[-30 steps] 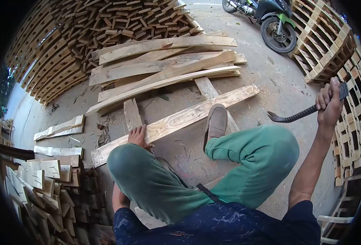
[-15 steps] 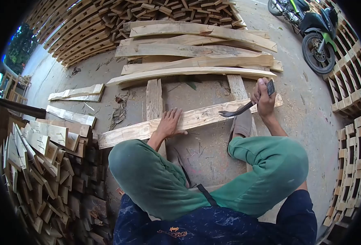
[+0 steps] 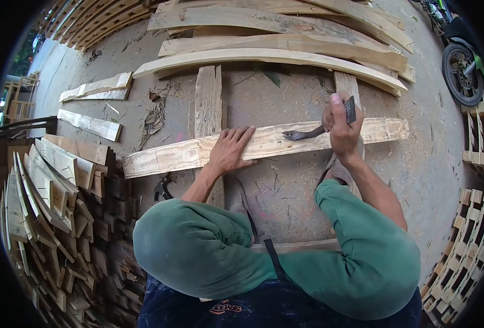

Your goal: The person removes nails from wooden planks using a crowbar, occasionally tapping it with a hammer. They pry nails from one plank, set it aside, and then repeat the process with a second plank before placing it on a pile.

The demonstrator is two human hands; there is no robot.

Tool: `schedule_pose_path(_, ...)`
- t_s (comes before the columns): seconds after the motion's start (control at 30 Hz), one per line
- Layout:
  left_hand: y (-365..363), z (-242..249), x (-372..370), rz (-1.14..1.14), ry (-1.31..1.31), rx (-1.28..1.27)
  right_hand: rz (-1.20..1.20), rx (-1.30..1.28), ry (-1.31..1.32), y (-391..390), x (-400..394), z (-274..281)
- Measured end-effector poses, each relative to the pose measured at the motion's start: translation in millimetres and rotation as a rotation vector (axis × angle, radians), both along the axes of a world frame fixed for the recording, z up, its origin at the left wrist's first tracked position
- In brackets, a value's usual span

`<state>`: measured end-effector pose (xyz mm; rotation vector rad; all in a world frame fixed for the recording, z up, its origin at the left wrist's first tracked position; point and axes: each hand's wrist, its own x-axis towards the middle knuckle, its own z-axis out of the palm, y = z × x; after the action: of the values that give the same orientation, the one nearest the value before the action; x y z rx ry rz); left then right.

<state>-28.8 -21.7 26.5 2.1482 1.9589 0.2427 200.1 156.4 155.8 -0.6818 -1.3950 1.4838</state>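
A pale plank [image 3: 171,158] lies across two upright-running timbers on the ground, the left timber [image 3: 208,101] and the right timber [image 3: 346,83]. My left hand [image 3: 231,150] rests flat on the plank's middle with its fingers apart. My right hand [image 3: 342,124] is wrapped round a dark metal pry bar [image 3: 312,133], whose forked, curved end points left over the plank. Its ridged other end sticks up out of my fist. Whether the forked tip touches the wood, I cannot tell.
Long boards [image 3: 264,54] are laid beyond the timbers. A heap of nailed boards [image 3: 50,191] stands at the left, a hammer head [image 3: 162,188] near my left knee. Short boards [image 3: 90,124] lie at left; pallets [image 3: 463,240] and a motorcycle wheel [image 3: 463,75] are at right.
My view has tilted down and moved closer. The plank lies more level, and the pry bar's forked end has shifted left along it. Both hands keep their holds.
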Motion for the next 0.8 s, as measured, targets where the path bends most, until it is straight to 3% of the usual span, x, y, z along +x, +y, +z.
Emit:
schedule_pose_path(0.07,-2.4,3.8,-2.1,-0.001,-0.01,-0.024,-0.038,-0.181,0.232,31.1,43.8,-16.0)
schedule_pose_path(0.13,0.0,-0.9,-1.7,-0.004,-0.001,-0.004,-0.034,-0.117,0.261,31.4,47.7,-19.3)
schedule_pose_path(0.23,4.0,-1.3,-4.6,-0.005,-0.049,0.02,-0.134,-0.173,0.185,28.7,29.0,0.5)
schedule_pose_path(0.33,-1.9,4.6,-4.8,0.015,-0.027,-0.019,0.027,-0.053,0.07,6.8,29.6,-5.9)
schedule_pose_path(0.4,-4.8,-2.8,-2.7,-0.007,-0.084,0.062,-0.048,-0.192,0.307,33.8,60.4,-25.7)
schedule_pose_path(0.47,-9.9,-5.1,-2.2,0.003,-0.057,0.058,-0.013,-0.211,0.318,34.6,54.3,-15.0)
schedule_pose_path(0.6,-4.4,2.0,-5.3,0.01,-0.052,0.014,0.048,-0.084,0.122,18.0,29.4,-4.3)
schedule_pose_path(0.67,-6.2,3.1,-5.7,0.012,-0.033,-0.011,-0.185,-0.308,0.344,43.7,73.7,-34.2)
schedule_pose_path(0.73,-8.1,-2.3,-3.3,0.002,-0.073,0.025,-0.554,-0.586,0.371,76.7,124.7,-83.4)
schedule_pose_path(0.8,-5.1,-3.0,0.3,0.014,-0.04,-0.033,-0.457,-0.533,0.547,73.5,164.8,-114.1)
